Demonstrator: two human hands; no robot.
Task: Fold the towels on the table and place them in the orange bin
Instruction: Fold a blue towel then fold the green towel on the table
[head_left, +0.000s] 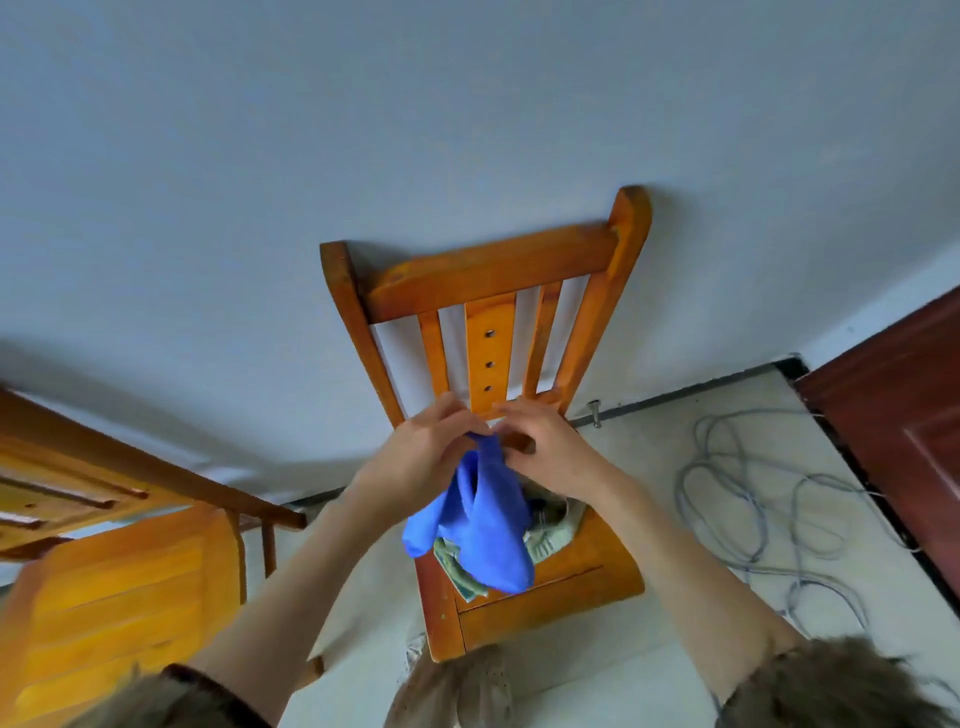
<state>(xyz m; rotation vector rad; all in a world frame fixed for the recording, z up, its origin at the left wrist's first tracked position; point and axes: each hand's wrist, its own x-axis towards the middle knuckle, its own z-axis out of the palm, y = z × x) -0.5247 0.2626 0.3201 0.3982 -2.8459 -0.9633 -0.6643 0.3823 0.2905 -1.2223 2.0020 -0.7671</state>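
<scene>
A blue towel (483, 525) hangs in the air over the seat of a wooden chair (550, 582). My left hand (426, 452) and my right hand (540, 447) pinch its top edge close together, side by side. The cloth droops down in folds below my fingers. Under it, on the chair seat, lies a pale green and white cloth (550, 530), partly hidden by the blue towel. No orange bin shows in this view.
The chair stands against a pale wall. A second wooden chair (119, 597) and a wooden table edge (130, 462) are at the left. A grey cable (769, 499) lies coiled on the floor at the right, beside a dark red door (904, 426).
</scene>
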